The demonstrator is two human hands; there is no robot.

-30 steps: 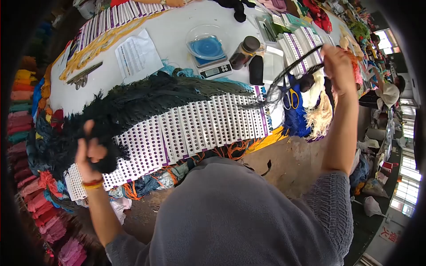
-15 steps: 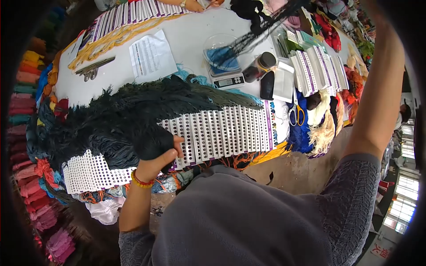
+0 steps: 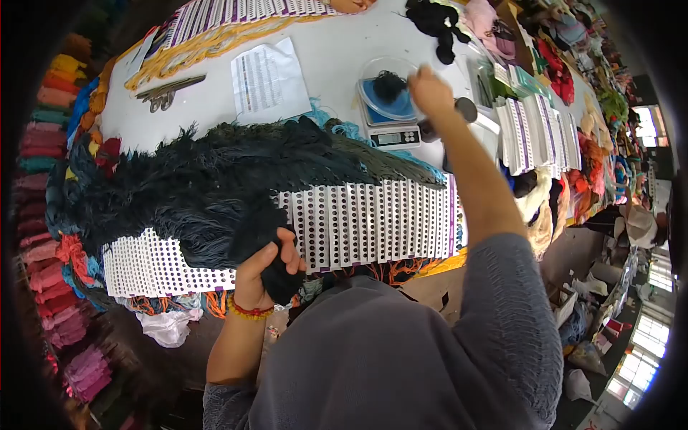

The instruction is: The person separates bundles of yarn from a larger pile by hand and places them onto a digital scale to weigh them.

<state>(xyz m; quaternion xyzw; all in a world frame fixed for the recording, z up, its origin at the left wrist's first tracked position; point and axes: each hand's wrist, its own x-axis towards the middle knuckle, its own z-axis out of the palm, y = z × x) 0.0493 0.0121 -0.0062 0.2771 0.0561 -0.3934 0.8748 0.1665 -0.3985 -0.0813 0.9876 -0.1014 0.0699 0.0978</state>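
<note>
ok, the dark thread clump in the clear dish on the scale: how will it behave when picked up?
Likely floppy: the thread clump sits as a loose tangle with no firm outline. Probably light for its size, as it looks thin and wispy at the edges. It frays outward, so parts of it may trail or snag rather than lift cleanly.

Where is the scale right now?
In the head view, the scale stands on the table just right of upper centre, under a clear dish, near the person's right hand.
</note>
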